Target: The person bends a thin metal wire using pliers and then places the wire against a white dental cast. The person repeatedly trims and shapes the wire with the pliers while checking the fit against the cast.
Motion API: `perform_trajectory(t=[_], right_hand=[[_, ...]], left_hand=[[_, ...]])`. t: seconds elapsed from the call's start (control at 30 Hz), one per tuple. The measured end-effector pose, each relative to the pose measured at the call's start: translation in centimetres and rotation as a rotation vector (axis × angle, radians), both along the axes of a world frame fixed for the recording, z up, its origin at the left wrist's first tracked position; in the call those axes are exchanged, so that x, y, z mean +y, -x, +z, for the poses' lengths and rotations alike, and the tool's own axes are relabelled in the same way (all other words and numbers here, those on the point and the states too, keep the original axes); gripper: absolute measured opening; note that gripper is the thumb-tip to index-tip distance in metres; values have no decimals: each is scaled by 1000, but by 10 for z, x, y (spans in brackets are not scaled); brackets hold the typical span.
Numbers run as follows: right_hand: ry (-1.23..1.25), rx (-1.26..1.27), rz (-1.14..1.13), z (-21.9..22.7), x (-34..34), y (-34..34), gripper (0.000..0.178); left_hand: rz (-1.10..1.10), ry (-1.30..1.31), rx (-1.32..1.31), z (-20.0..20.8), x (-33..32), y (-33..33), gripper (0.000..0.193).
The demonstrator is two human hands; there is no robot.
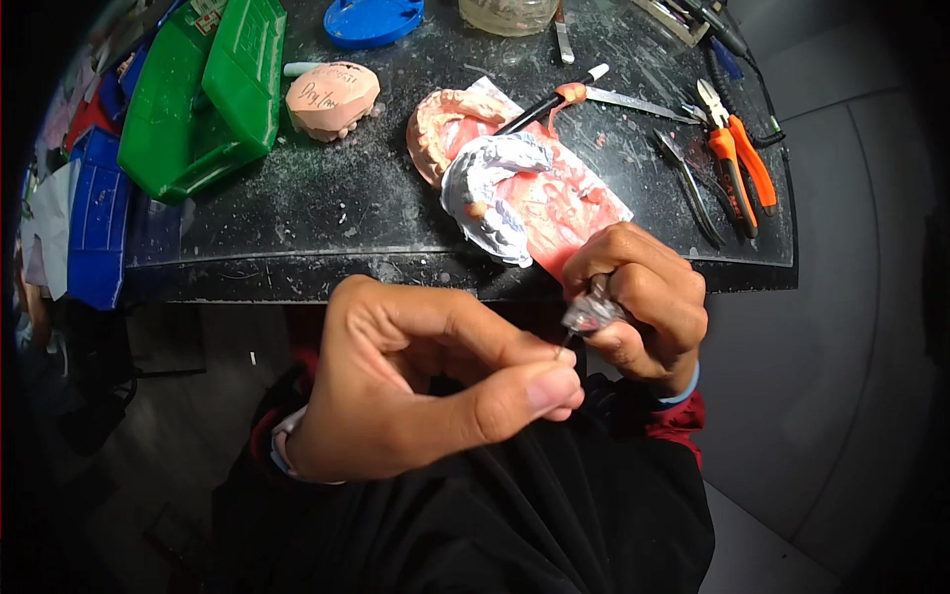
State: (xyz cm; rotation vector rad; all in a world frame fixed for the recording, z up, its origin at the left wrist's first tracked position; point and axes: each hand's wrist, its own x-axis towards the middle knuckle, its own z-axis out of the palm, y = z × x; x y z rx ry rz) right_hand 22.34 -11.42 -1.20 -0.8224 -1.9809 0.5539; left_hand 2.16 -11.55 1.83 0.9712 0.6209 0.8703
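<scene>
My left hand (426, 386) pinches a thin wire (562, 348) between thumb and fingertips, in front of the bench edge. Close beside it, my right hand (648, 302) is wrapped round a metal tool that looks like small pliers (591, 312). Its head is blurred and meets the wire; the fist hides its handles. Just beyond my hands lie a white-coated dental cast (473, 210) and a pinkish dental cast (427, 139), both on or against a sheet of pink wax (564, 213). A black-handled wax knife (529, 113) rests across there, near a lump of orange-pink wax (569, 94).
Orange-handled cutters (737, 163) and slim metal pliers (690, 188) lie at the bench's right. Another pinkish cast (332, 97) stands beside a green bin (242, 99). A blue bin (97, 223) is farther left. A blue lid (374, 20) and a glass jar (508, 14) are at the back.
</scene>
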Motion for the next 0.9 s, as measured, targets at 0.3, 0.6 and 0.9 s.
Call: perform_trajectory(t=[0.3,0.6,0.9], right_hand=[[51,-489,-627,22,-1,-38,17],[-195,-343,-558,16,7,-36,30],[-443,-359,-245,38,13,-14,27]], left_hand=[[-5,76,-306,-29,5,-10,11],[120,169,-309,-24,7,-18,10],[225,104,-235,-21,13,-31,9]])
